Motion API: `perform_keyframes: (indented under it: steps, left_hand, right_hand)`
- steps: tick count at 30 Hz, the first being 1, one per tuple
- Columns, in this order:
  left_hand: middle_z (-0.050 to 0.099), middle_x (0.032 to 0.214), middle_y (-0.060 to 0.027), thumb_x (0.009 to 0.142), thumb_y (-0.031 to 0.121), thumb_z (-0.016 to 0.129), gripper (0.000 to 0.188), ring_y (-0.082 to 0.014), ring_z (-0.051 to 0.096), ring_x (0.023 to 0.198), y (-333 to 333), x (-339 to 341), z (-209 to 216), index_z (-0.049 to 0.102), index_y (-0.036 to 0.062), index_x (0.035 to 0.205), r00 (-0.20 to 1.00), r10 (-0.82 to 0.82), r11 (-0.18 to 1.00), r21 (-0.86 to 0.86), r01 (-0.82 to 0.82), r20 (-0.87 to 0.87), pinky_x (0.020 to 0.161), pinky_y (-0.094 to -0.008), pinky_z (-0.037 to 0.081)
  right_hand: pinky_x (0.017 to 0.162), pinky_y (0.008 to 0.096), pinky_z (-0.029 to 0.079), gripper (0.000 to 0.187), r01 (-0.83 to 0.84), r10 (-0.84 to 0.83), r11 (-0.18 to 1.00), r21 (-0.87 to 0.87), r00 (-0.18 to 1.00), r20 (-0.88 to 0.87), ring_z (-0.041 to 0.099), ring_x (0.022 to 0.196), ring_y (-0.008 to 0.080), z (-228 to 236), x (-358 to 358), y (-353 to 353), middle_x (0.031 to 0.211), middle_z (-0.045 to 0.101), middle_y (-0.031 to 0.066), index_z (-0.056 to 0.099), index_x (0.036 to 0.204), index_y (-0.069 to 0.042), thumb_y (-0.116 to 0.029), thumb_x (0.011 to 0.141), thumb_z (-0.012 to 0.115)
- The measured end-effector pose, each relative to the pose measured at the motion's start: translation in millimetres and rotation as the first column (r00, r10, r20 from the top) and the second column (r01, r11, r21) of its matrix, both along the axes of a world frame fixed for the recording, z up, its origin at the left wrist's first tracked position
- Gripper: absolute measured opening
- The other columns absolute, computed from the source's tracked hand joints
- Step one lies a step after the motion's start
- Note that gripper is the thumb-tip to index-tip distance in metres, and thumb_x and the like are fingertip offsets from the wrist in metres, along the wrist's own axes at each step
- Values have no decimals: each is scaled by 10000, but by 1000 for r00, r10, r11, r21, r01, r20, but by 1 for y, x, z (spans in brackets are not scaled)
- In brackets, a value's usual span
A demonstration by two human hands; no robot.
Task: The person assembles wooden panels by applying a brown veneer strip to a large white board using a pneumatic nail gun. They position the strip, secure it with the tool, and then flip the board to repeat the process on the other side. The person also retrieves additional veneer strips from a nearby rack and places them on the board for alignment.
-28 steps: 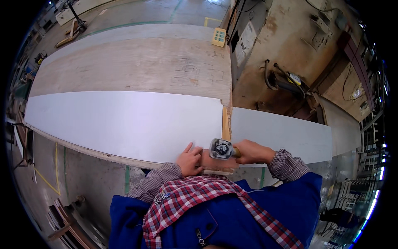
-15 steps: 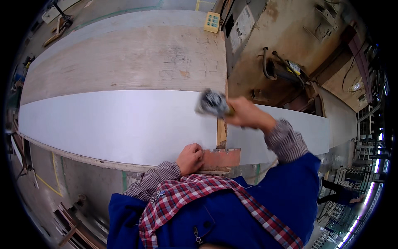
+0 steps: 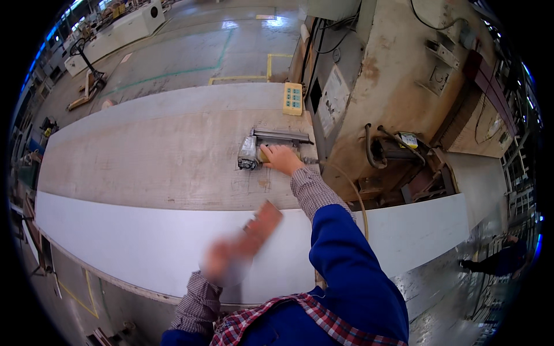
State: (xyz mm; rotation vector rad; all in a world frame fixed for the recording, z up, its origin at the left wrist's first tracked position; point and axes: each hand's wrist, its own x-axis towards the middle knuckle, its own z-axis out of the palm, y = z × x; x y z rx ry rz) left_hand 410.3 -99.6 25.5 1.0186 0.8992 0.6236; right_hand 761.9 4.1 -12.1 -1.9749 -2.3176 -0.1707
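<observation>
Blur over left hand (image 3: 219,258), its grip on reddish board (image 3: 264,224) unclear

The strip (image 3: 264,224) is brick red, the tool (image 3: 249,152) near centre silver-grey, the panel (image 3: 127,236) white, the worktop (image 3: 133,153) pale brown. Upper centre, a yellow box (image 3: 292,98) bears teal buttons. Lower frame: blue sleeve (image 3: 355,248), finely checked cuff (image 3: 316,189), red-white-dark plaid cloth (image 3: 234,330).
</observation>
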Motion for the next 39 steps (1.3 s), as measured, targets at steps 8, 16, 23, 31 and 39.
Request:
perform_keyframes:
  steps: [8,16,23,31,39]
  left_hand:
    - [513,715,-15,740,-39,634,238,-110,497,665,141,5,-34,438,87,696,993,80,981,-186,-64,82,622,-253,432]
    - [546,735,-85,767,124,641,171,-233,553,682,175,43,-81,513,27,825,613,790,-29,995,93,-34,619,-317,464]
    - [589,991,-162,810,512,514,543,-304,553,929,83,65,-43,573,25,1042,583,91,297,581,758,-807,841,-407,418]
    - [589,1068,-230,753,698,433,831,-311,571,1002,107,89,2,566,-41,1110,237,-307,406,98,909,-922,883,-376,427]
    - [632,951,-210,740,724,415,804,-309,603,927,110,89,8,629,-7,997,232,-342,429,68,901,-911,836,-371,453]
  right_hand:
    - [908,393,353,483,325,-280,896,303,942,-183,451,1088,287,-3,0,-112,1176,472,136,465,1204,-53,-161,750,587]
    - [860,449,380,465,825,-722,516,-229,275,-635,460,1003,391,26,-178,-360,1081,481,249,447,1120,56,-218,783,611]
    - [858,479,376,647,792,-892,407,-455,236,-387,463,1003,430,19,-233,-357,1060,477,310,432,1067,110,-458,789,569]
    - [822,444,431,766,867,-930,205,-455,27,-367,538,958,424,17,-217,-352,1009,540,324,488,1053,124,-570,742,580]
    - [812,397,449,819,739,-930,156,-656,-114,-349,578,934,387,36,-198,-349,983,588,289,554,1022,110,-646,708,560]
